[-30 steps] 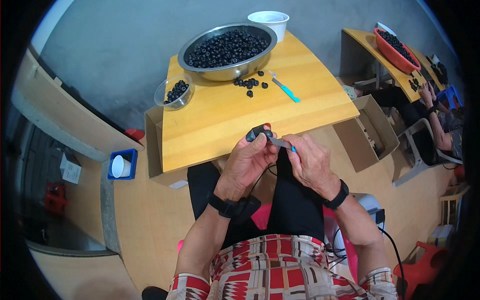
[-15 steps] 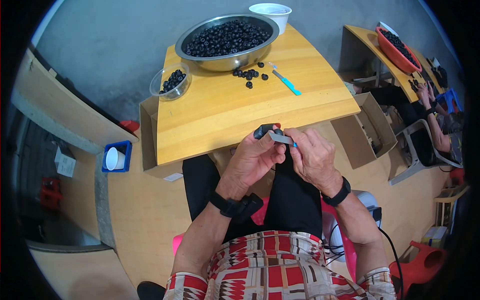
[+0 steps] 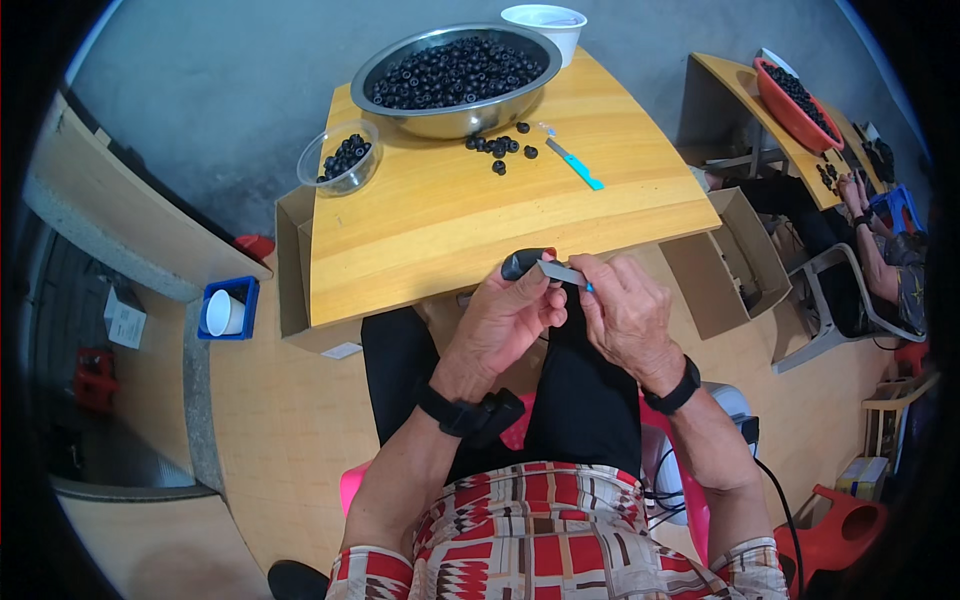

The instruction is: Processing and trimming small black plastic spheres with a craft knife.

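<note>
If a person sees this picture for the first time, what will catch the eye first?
Probably the two hands at the table's near edge: the left hand pinches a small dark piece while the right hand puts a small blade to it. Next comes the big metal bowl heaped with dark round pieces at the far edge of the wooden table.

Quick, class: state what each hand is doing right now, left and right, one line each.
Left hand: closed, its grip holding a small black piece.
Right hand: closed, its grip holding a small blade with a blue handle against that piece.
</note>
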Tool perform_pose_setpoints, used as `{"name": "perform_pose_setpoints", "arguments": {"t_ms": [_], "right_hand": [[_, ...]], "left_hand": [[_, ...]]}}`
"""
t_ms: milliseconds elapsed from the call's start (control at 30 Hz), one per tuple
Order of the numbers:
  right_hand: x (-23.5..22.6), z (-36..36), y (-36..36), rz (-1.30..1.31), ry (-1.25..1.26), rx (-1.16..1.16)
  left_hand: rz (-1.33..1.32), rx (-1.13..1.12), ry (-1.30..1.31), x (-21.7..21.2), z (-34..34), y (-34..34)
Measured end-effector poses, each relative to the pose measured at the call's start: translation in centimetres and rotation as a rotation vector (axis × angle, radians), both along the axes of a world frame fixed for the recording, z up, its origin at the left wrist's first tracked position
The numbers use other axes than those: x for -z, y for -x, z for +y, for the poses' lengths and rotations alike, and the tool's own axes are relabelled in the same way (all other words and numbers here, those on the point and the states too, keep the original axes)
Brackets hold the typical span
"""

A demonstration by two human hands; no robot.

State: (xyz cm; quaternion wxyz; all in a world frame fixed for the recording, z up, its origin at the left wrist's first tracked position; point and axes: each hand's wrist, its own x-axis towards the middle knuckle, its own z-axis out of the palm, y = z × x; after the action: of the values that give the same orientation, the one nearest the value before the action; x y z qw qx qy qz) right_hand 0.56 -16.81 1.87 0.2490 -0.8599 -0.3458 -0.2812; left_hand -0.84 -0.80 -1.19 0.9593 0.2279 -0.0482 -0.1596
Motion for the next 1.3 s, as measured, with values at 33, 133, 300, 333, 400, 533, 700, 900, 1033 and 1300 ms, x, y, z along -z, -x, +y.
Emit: {"name": "perform_pose_setpoints", "arguments": {"t_ms": [33, 133, 300, 333, 400, 533, 700, 900, 1033, 1300], "right_hand": [[0.0, 0.0, 0.0, -0.001, 0.000, 0.001], [0.1, 0.1, 0.0, 0.000, 0.006, 0.002], [0.1, 0.1, -0.1, -0.015, -0.013, -0.028], [0.1, 0.1, -0.1, -0.016, -0.014, -0.026], [0.1, 0.1, -0.2, -0.016, -0.015, -0.042], [-0.4, 0.2, 0.0, -0.020, -0.017, -0.049], [3.1, -1.5, -2.5, 0.145, 0.065, 0.126], [-0.6, -0.2, -0.7, 0.583, -0.491, 0.005], [-0.3, 0.7, 0.4, 0.726, -0.720, -0.268], [0.2, 0.6, 0.2, 0.369, -0.561, -0.248]], "left_hand": [[-0.007, -0.015, -0.011, 0.0, 0.1, 0.0], [-0.006, -0.059, -0.044, 0.1, 0.2, 0.0], [-0.032, -0.100, -0.073, 0.0, 0.3, -0.1], [-0.044, -0.111, -0.078, 0.1, 0.3, -0.1], [-0.046, -0.125, -0.094, -0.1, 0.3, -0.1], [-0.056, -0.155, -0.103, -0.6, 0.3, 0.2], [-0.097, -0.106, -0.172, -1.3, 0.2, 0.6], [-0.071, -0.158, -0.189, -1.1, 0.0, 0.0], [-0.075, -0.148, -0.168, -0.5, -0.5, -0.3], [-0.050, -0.081, -0.080, -0.6, -1.5, 0.2]]}}
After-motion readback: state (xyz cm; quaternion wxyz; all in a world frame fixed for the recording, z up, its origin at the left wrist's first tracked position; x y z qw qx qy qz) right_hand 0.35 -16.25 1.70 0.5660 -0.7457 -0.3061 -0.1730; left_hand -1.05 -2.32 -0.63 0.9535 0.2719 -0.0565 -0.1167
